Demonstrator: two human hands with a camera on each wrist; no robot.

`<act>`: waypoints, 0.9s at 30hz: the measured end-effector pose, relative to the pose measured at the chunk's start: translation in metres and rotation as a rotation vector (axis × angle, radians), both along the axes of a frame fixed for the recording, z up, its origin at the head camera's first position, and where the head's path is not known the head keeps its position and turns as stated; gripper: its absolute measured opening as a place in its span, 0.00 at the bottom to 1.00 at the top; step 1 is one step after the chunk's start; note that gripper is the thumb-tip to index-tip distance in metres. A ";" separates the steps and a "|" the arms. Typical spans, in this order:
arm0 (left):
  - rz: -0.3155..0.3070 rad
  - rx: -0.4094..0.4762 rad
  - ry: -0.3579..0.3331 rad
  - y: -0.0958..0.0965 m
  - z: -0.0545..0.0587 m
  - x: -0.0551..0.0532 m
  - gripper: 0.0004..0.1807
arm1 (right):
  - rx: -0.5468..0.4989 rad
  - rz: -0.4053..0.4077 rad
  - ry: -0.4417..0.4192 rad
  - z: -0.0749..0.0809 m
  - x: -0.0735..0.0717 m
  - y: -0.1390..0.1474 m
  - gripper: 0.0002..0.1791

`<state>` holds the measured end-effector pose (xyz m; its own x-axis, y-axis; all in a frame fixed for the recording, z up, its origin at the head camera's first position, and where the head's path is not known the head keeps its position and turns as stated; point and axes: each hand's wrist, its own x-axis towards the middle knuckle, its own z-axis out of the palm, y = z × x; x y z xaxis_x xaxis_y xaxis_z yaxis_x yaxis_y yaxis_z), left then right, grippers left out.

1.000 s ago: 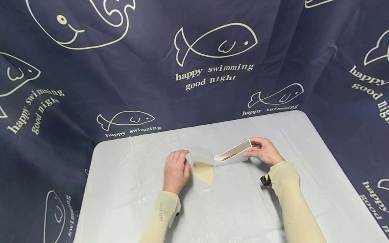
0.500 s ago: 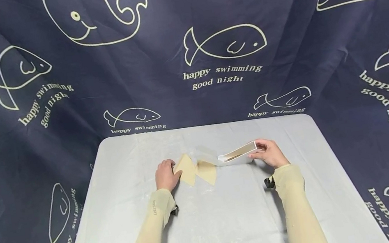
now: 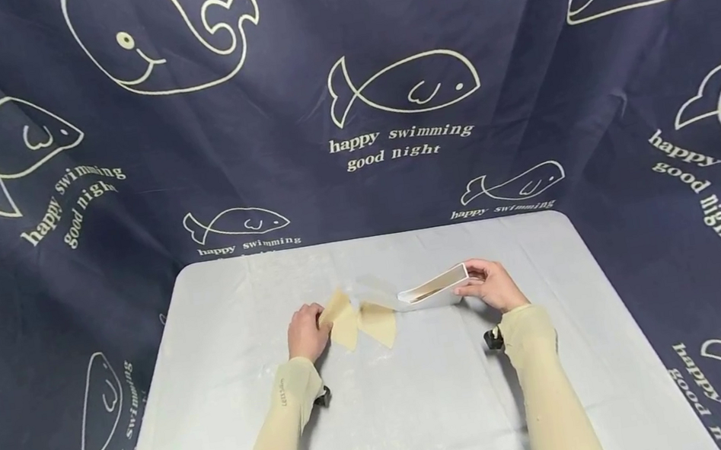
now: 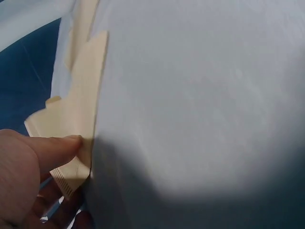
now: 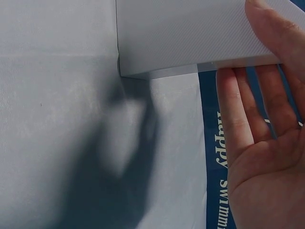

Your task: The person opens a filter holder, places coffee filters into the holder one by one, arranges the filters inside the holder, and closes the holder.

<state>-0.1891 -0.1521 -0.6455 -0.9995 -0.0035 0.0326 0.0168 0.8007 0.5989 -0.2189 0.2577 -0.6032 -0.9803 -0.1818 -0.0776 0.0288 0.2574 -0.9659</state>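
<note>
My left hand [image 3: 307,334] pinches a tan paper coffee filter [image 3: 344,321] by its left part. In the left wrist view the thumb lies over the filter [image 4: 83,100], which is bent and shows a crimped edge, with other fingers behind it. A second coffee filter [image 3: 377,322] lies just right of it, its upper part under a translucent flap [image 3: 377,290]. The flap reaches left from a white box [image 3: 433,297] with an open side and something tan inside. My right hand [image 3: 494,287] grips the box's right end, thumb on the ribbed white face [image 5: 186,36].
A pale grey cloth covers the table [image 3: 415,417]. Behind and on both sides hangs a dark blue curtain [image 3: 292,134] with fish drawings and lettering.
My left hand has moved left and toward me from the flap, drawing one coffee filter away from the other; that filter is now bent. The right hand still holds the box in place.
</note>
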 end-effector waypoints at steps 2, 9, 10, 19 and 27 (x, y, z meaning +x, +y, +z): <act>0.002 0.016 -0.013 0.001 0.001 0.000 0.06 | -0.006 0.001 -0.002 0.000 -0.001 0.001 0.29; 0.005 0.127 -0.060 -0.001 0.009 -0.001 0.04 | -0.025 -0.003 0.010 0.000 -0.005 0.001 0.28; 0.003 0.145 -0.067 -0.002 0.012 0.000 0.05 | -0.024 -0.005 0.008 0.000 -0.005 0.001 0.28; 0.014 0.274 -0.070 -0.013 0.058 0.002 0.07 | -0.025 -0.005 0.012 0.001 -0.004 0.000 0.28; 0.027 0.382 -0.043 -0.014 0.089 0.007 0.08 | -0.016 -0.004 0.008 -0.001 -0.003 0.000 0.27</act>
